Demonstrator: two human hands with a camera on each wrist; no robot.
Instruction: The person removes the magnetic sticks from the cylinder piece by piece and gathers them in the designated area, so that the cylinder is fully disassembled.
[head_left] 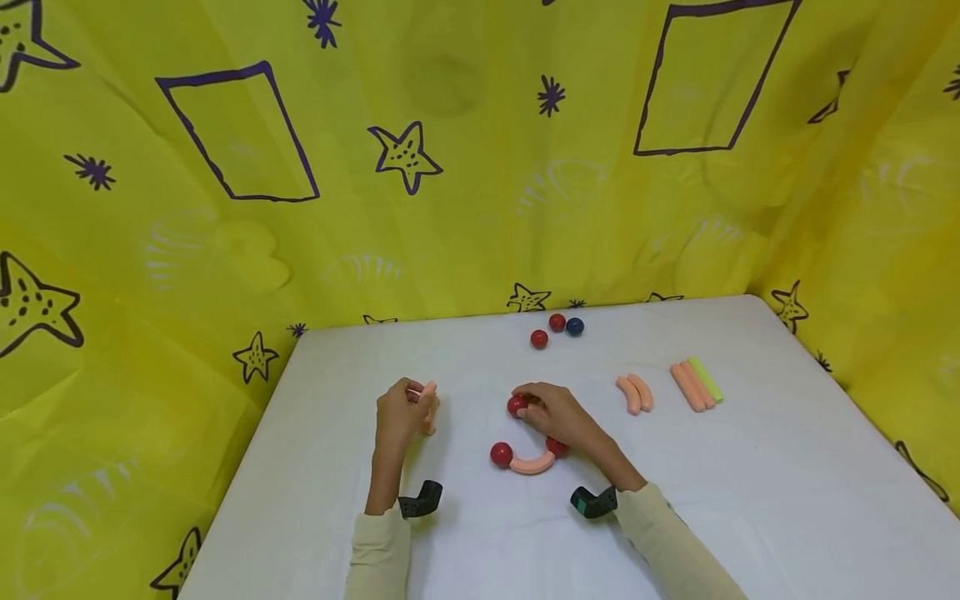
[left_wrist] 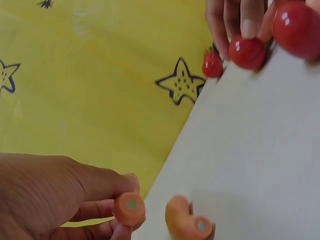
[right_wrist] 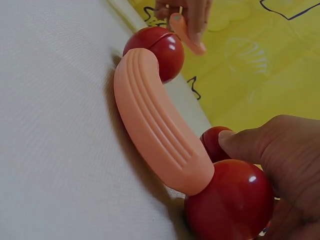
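My left hand (head_left: 396, 415) pinches a peach-coloured rod (left_wrist: 129, 210) between thumb and fingers; its round end with a grey-green disc faces the left wrist camera. Beside that rod, a curved peach piece (left_wrist: 180, 220) lies on the white table. With thumb and fingertips, my right hand (head_left: 557, 412) grips a red ball (head_left: 516, 405). Nearer to me lies a curved, grooved peach rod (right_wrist: 155, 120) with a red ball at each end, the left one (head_left: 501, 454) fully visible. The right hand partly covers the right-end ball (head_left: 557, 447) in the head view.
Toward the back of the table (head_left: 360, 354) sit two red balls (head_left: 539, 339) and a dark blue ball (head_left: 574, 327). Right of my right hand lie two curved peach rods (head_left: 634, 394), then straight peach rods (head_left: 692, 387) alongside a green one (head_left: 707, 381). A yellow patterned curtain (head_left: 480, 225) surrounds the table.
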